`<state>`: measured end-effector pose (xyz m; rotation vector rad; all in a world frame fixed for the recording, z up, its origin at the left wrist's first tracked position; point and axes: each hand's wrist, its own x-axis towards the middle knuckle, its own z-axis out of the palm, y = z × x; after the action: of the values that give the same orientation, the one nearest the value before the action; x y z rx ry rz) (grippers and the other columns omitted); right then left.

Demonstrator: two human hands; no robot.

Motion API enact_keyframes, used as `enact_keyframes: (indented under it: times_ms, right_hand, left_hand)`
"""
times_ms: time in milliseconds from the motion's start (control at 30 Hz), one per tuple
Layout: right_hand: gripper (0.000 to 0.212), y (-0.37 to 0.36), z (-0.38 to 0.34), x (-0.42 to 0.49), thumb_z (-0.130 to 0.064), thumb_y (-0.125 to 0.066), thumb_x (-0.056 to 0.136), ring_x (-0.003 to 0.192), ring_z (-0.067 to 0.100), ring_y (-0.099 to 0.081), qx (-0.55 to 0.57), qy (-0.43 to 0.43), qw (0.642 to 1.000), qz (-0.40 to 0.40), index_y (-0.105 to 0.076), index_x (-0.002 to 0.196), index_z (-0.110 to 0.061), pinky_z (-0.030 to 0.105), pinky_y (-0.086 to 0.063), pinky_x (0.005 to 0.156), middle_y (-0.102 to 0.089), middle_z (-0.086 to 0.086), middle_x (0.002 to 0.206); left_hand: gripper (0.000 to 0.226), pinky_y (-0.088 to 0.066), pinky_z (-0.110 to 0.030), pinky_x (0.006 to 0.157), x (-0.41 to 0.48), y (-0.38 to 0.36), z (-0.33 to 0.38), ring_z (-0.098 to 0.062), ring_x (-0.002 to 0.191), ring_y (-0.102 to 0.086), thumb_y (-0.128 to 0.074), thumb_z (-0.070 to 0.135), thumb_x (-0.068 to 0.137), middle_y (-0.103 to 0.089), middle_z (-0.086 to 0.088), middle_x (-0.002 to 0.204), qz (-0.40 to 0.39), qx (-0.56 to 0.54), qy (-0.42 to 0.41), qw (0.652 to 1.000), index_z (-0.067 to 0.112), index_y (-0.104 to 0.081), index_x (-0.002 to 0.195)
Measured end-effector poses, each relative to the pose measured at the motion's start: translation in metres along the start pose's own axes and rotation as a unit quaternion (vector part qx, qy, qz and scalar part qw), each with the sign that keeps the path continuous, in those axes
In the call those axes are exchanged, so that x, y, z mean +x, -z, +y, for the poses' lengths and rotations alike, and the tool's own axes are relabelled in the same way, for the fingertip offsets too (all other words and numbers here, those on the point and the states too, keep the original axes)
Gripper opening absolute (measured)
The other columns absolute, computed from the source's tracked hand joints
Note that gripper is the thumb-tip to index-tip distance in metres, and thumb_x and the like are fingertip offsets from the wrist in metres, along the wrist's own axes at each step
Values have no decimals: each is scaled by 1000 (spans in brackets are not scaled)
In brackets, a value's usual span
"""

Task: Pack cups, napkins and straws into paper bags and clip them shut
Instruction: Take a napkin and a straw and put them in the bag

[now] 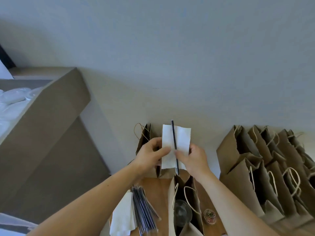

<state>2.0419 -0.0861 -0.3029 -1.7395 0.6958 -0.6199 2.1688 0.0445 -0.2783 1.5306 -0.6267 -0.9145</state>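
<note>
1. Two hands on one job here. The left hand (150,154) pinched the left edge of a white napkin (183,140), thumb in front and fingers behind. The right hand (194,159) pinched the right side the same way.
2. A thin black straw (173,133) lay lengthwise down the napkin's face, between the two thumbs. The right thumb looked to be pressing it on, though that was hard to tell for sure. Both things hung in the air just above the open bag (171,193), which stood right below the wrists.
3. Handling guess: the napkin was feather-light and floppy, and it'd crumple or tear if grabbed hard. The straw was light, fairly stiff and smooth, so it'd likely slide out unless it was pinched together with the paper. The best hold was probably mid-length, with both in one pinch, then fed down end first.
4. That bag had a clear cup (182,213) sitting in its bottom and a narrow mouth. The straw would need to slip in beside the cup, not jam onto it.
5. Other stuff around:
   - Spare straws (144,206) and a napkin stack (122,217) lay under the left forearm.
   - Paper clips (210,216) sat under the right forearm.
   - A row of bags (247,167) stood out to the right of the right hand.
   - A flat bag (144,133) was just behind the left hand.
   - A big cardboard box (51,116) was well off to the left hand's outer side.
</note>
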Motion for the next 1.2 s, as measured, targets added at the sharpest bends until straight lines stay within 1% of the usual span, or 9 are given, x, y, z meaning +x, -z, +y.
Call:
enact_keyframes:
  times_ms: [133, 233, 300, 400, 500, 700, 867, 1033, 1200]
  right_hand:
    - [14, 19, 12, 13, -30, -71, 88, 84, 2, -66, 20, -47, 994, 99, -60, 95, -34, 13, -50, 54, -67, -16, 96]
    - [17, 10, 28, 16, -23, -67, 91, 90, 5, -65, 16, -98, 988, 114, -60, 106, -26, 11, -46, 59, -67, -12, 101]
    - [21, -4, 44, 9, -22, -64, 93, 90, 4, -63, -1, -138, 987, 82, -57, 113, -24, 10, -44, 58, -64, -10, 104]
    - [18, -18, 64, -12, -19, -62, 94, 82, 2, -61, -74, -184, 980, 19, -55, 110, -25, 11, -45, 56, -64, -9, 103]
    - [14, -15, 76, -30, -13, -57, 94, 79, 5, -61, -159, -203, 966, -28, -58, 105, -21, 11, -43, 54, -66, -4, 100]
    - [14, 0, 70, -52, -21, -57, 97, 74, 1, -52, -285, -180, 937, -90, -46, 102, -26, 10, -36, 53, -50, -13, 90]
    - [9, 0, 67, -68, -23, -58, 97, 77, 6, -57, -295, -151, 939, -91, -49, 97, -24, 11, -41, 57, -52, -12, 86]
    - [15, -23, 94, -79, -16, -60, 94, 96, 14, -59, -382, -220, 876, -197, -55, 105, -24, 25, -51, 83, -60, -5, 102]
    - [14, -44, 127, -70, -17, -56, 96, 81, 9, -55, -379, -285, 855, -210, -53, 86, -26, 22, -44, 73, -58, -8, 88]
  left_hand:
    - [53, -57, -20, 71, 0, 5, -49, -9, 98, -63, -68, 28, 85, -57, 14, 116, -17, 236, 118, 964, 30, -47, 133]
    - [58, -53, -20, 63, -12, 0, -85, -10, 81, -62, -74, 27, 78, -63, -7, 114, -209, 355, 255, 875, 17, -52, 131]
    - [56, -54, -28, 75, -21, -16, -100, -17, 86, -63, -79, 38, 74, -66, -15, 113, -276, 379, 287, 835, 14, -60, 121]
    - [56, -56, -37, 89, -27, -45, -117, -21, 93, -66, -75, 52, 73, -68, -6, 103, -194, 379, 277, 861, 14, -66, 113]
    - [41, -59, -35, 79, -28, -64, -123, -21, 77, -68, -62, 45, 86, -70, -6, 90, -110, 405, 264, 868, 8, -68, 102]
    - [31, -61, -28, 64, -33, -67, -121, -15, 58, -72, -49, 34, 97, -75, -8, 82, -76, 333, 341, 876, 7, -63, 102]
    - [30, -41, -21, 43, -38, -52, -124, -21, 47, -62, -43, 26, 98, -69, -9, 58, -10, 183, 377, 908, 2, -61, 95]
    - [32, -41, -22, 45, -40, -49, -124, -20, 48, -60, -46, 26, 98, -69, -9, 62, -38, 153, 379, 912, 0, -63, 98]
    - [30, -41, -19, 45, -40, -46, -131, -16, 45, -60, -45, 23, 96, -67, -6, 58, -49, 175, 385, 905, 0, -64, 96]
